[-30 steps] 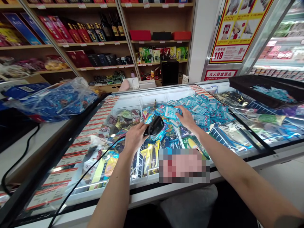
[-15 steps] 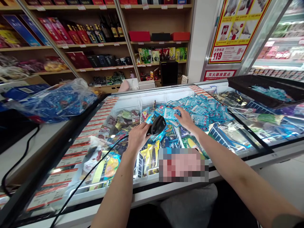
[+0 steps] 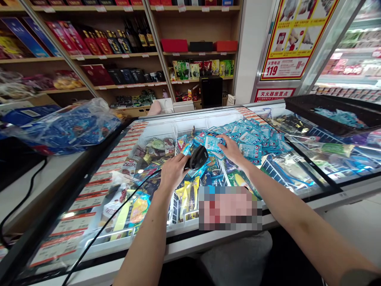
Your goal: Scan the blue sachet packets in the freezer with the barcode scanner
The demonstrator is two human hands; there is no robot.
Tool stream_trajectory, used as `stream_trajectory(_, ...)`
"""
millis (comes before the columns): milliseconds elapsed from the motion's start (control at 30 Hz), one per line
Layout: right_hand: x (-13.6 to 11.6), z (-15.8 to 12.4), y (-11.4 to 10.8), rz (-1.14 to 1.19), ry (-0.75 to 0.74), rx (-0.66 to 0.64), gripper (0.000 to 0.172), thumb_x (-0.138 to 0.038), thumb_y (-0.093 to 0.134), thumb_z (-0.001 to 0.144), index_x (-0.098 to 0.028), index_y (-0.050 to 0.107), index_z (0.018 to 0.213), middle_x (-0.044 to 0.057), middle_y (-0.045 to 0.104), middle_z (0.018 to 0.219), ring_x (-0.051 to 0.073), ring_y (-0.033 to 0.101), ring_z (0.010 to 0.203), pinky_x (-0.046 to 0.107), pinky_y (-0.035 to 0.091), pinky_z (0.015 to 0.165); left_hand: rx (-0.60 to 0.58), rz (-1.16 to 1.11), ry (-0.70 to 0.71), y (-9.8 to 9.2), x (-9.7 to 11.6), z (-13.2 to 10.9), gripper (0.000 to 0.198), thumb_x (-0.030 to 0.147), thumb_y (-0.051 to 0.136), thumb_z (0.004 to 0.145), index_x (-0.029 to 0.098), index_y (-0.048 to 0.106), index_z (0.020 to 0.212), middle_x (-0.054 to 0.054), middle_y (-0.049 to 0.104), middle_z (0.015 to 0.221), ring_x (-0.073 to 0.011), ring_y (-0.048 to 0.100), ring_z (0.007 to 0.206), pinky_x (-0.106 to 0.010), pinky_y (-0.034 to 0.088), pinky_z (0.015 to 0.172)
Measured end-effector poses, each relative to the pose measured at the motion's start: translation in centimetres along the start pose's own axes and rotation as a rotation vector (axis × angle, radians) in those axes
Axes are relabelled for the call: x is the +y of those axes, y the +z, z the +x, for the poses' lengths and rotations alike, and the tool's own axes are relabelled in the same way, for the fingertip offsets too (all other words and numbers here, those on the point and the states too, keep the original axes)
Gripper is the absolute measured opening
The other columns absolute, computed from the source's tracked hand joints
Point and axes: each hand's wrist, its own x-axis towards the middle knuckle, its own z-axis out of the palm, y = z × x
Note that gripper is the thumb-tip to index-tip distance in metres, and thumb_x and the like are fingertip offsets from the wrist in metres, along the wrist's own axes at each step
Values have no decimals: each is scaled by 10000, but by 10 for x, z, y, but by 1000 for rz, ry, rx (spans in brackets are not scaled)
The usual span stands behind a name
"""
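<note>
My left hand (image 3: 172,171) is closed round the grip of a black barcode scanner (image 3: 199,157), whose head points at a light blue packet (image 3: 212,143). A black cable (image 3: 101,230) trails from the scanner toward me. My right hand (image 3: 232,150) pinches that blue packet and holds it above the open chest freezer (image 3: 166,126). Just behind it lies a heap of several similar blue packets (image 3: 253,137) in the freezer's right compartment.
Wire dividers split the freezer into bins of mixed ice cream wrappers (image 3: 154,149). A clear bag of blue packets (image 3: 68,127) lies on the counter at left. A black crate (image 3: 333,113) rests on the glass lid at right. Shelves of boxed goods (image 3: 119,43) stand behind.
The scanner in my left hand has crept up and right, closer to the blue packet. My right hand has shifted slightly left with the packet.
</note>
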Motion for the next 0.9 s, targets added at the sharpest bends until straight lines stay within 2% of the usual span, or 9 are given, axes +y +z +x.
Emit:
stream_trajectory(567, -2, 0, -2, -7, 7, -12, 355, -290, 428, 865, -241, 502, 1208, 41, 617, 864, 207, 554, 747, 344, 414, 748, -11, 23, 18, 2, -1, 1, 351, 312, 562, 798, 227, 530, 1137, -83, 603, 1017, -251, 595, 932, -344, 434, 728)
stream_trajectory(900, -3, -1, -2, -4, -5, 13, 380, -263, 434, 859, -240, 477, 1236, 43, 628, 927, 215, 572, 784, 346, 422, 761, -12, 17, -8, 5, 0, 4, 337, 325, 550, 804, 237, 530, 1129, -78, 604, 1016, -242, 591, 954, -333, 434, 749)
